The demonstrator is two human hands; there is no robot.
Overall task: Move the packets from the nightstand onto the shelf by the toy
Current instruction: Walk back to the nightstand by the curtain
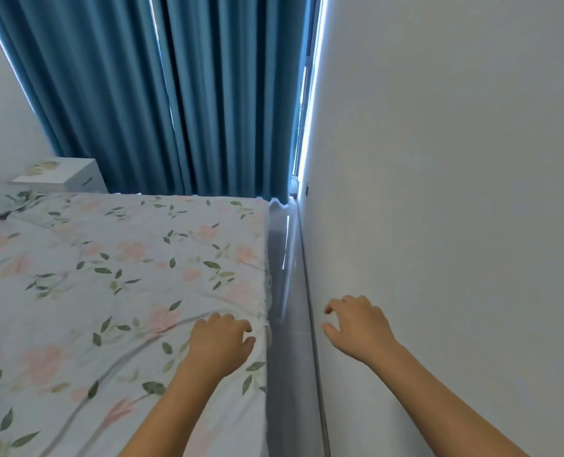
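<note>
Your left hand (219, 339) hangs over the right edge of the bed (115, 275), palm down, fingers loosely curled and grasping nothing; whether it touches the floral sheet you cannot tell. Your right hand (356, 324) is out in front of the white wall (455, 192) on the right, fingers bent and spread, released, with nothing in it; contact with the wall is unclear. Between the bed's right edge and the wall runs a narrow strip of grey floor (288, 357). The white nightstand (66, 176) stands at the far left corner of the bed, against the blue curtain (175, 94), well apart from both hands. On its top, toward the left edge, lies a pale patterned patch that may be the packets (43, 167), too small and blurred to be sure
</note>
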